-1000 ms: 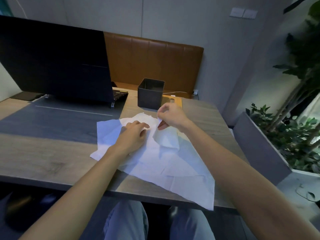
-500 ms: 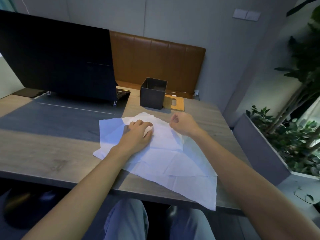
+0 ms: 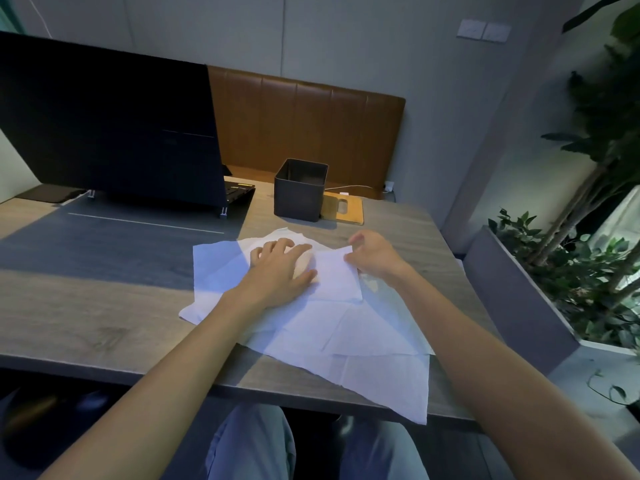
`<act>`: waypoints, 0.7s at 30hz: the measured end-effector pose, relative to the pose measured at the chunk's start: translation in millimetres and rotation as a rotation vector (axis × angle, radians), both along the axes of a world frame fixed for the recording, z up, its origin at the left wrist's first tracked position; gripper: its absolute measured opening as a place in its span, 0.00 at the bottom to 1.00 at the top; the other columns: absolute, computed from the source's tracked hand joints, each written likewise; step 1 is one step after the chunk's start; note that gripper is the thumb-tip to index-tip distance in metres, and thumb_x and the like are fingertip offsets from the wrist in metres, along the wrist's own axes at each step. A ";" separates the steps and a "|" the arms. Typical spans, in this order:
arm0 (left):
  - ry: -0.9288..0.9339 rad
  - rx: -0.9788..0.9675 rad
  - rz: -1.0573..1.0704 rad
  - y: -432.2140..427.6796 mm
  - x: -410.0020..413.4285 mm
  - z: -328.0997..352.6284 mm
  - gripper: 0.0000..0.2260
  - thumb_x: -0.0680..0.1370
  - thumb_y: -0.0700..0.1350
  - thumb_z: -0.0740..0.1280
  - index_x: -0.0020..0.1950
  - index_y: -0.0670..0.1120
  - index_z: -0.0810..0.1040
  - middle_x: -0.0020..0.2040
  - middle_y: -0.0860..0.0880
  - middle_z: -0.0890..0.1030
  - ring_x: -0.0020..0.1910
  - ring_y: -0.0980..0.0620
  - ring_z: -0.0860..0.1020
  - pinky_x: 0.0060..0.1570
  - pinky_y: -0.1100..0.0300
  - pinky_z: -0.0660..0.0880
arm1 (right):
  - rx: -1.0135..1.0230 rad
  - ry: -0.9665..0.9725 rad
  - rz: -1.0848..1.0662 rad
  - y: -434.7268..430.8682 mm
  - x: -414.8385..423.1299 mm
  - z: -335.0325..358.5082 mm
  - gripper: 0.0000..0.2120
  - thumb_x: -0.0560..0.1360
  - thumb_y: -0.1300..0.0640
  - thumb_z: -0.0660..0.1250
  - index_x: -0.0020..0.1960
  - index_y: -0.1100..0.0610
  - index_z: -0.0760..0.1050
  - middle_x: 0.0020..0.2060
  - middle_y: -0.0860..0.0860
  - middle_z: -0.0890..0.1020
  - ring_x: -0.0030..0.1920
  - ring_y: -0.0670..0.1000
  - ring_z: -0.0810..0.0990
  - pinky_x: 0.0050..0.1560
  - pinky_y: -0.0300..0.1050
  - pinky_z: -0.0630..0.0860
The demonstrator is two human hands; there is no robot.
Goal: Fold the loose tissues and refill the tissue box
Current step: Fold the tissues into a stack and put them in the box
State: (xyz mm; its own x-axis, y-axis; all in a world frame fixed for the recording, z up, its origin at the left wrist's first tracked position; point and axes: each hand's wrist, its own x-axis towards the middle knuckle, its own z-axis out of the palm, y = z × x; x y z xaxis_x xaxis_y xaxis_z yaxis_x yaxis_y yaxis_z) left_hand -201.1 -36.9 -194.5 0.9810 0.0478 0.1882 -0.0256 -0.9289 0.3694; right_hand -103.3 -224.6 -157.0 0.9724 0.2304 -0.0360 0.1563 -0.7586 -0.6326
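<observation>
Tissues: white sheets (image 3: 346, 327) lie overlapping on the wooden desk (image 3: 86, 317), one corner hanging over the near edge
Left hand: (image 3: 277, 271) pressed flat on the pile, fingers spread
Right hand: (image 3: 374, 254) fingertips pinching the edge of a folded tissue (image 3: 337, 278) beside the left hand
Tissue box: dark square box (image 3: 300, 190), lid off, stands behind the pile; its contents cannot be made out
Lid: tan slotted panel (image 3: 344, 209) lies flat just beside the box
Laptop: (image 3: 110, 123) stands open at the far left

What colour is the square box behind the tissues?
The box is dark grey, seen in the head view.
</observation>
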 end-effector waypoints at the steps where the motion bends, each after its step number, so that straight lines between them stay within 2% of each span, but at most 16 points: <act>1: -0.020 -0.075 -0.003 -0.3 2.6 6.9 0.23 0.81 0.60 0.60 0.76 0.58 0.65 0.76 0.49 0.66 0.74 0.45 0.62 0.72 0.45 0.58 | 0.071 0.001 0.034 -1.0 -0.4 3.4 0.15 0.77 0.59 0.71 0.62 0.51 0.73 0.53 0.51 0.79 0.51 0.52 0.81 0.55 0.49 0.82; 3: -0.036 -0.307 -0.032 -2.6 10.0 25.8 0.24 0.82 0.59 0.62 0.77 0.58 0.65 0.76 0.50 0.68 0.74 0.48 0.65 0.72 0.46 0.63 | 0.196 0.008 0.138 -3.1 -4.8 14.5 0.15 0.78 0.59 0.71 0.62 0.51 0.74 0.50 0.51 0.81 0.48 0.50 0.82 0.49 0.45 0.84; 5: -0.024 -0.491 -0.099 -7.6 18.5 46.9 0.25 0.81 0.60 0.64 0.77 0.55 0.67 0.72 0.52 0.73 0.70 0.52 0.71 0.66 0.53 0.70 | 0.271 0.010 0.240 -7.0 -11.4 28.1 0.15 0.78 0.60 0.71 0.62 0.50 0.75 0.50 0.50 0.82 0.48 0.48 0.83 0.44 0.39 0.84; 8: 0.000 -0.621 -0.150 -18.1 28.0 72.1 0.23 0.78 0.60 0.69 0.69 0.50 0.79 0.60 0.53 0.82 0.61 0.55 0.79 0.61 0.55 0.76 | 0.364 -0.019 0.342 -10.8 -15.6 43.8 0.15 0.77 0.60 0.73 0.61 0.51 0.76 0.48 0.50 0.86 0.46 0.44 0.85 0.43 0.37 0.80; 10: -0.005 -0.708 -0.093 -24.4 32.8 81.8 0.18 0.77 0.57 0.72 0.62 0.49 0.83 0.55 0.52 0.84 0.57 0.54 0.79 0.54 0.59 0.76 | 0.403 -0.048 0.350 -13.0 -16.0 52.1 0.15 0.76 0.61 0.74 0.60 0.53 0.77 0.46 0.50 0.87 0.46 0.43 0.85 0.43 0.34 0.79; 12: 0.028 -0.761 -0.043 -28.5 34.8 89.1 0.11 0.78 0.55 0.71 0.53 0.50 0.86 0.50 0.51 0.84 0.52 0.53 0.79 0.46 0.60 0.75 | 0.425 -0.068 0.362 -16.0 -17.0 59.9 0.14 0.76 0.60 0.74 0.60 0.53 0.76 0.43 0.49 0.88 0.45 0.43 0.85 0.44 0.35 0.78; 14: 0.063 -0.816 -0.018 -30.9 34.9 91.9 0.08 0.78 0.52 0.71 0.47 0.49 0.88 0.47 0.47 0.85 0.50 0.49 0.81 0.48 0.55 0.80 | 0.407 -0.090 0.368 -19.0 -16.3 63.8 0.14 0.76 0.58 0.74 0.60 0.51 0.76 0.42 0.48 0.88 0.44 0.46 0.85 0.46 0.42 0.78; 17: 0.024 -0.809 0.032 -33.2 32.3 89.2 0.07 0.79 0.49 0.72 0.48 0.47 0.88 0.46 0.46 0.85 0.48 0.47 0.82 0.49 0.55 0.81 | 0.350 -0.118 0.338 -23.9 -15.1 66.5 0.13 0.76 0.55 0.74 0.59 0.50 0.76 0.41 0.48 0.88 0.46 0.52 0.85 0.45 0.46 0.79; 21: -0.067 -0.897 0.071 -34.3 29.8 77.5 0.07 0.80 0.48 0.70 0.47 0.48 0.86 0.47 0.47 0.84 0.50 0.48 0.80 0.46 0.52 0.81 | 0.282 -0.075 0.324 -31.8 -13.3 61.3 0.08 0.76 0.51 0.73 0.54 0.50 0.81 0.41 0.48 0.87 0.42 0.47 0.84 0.41 0.44 0.80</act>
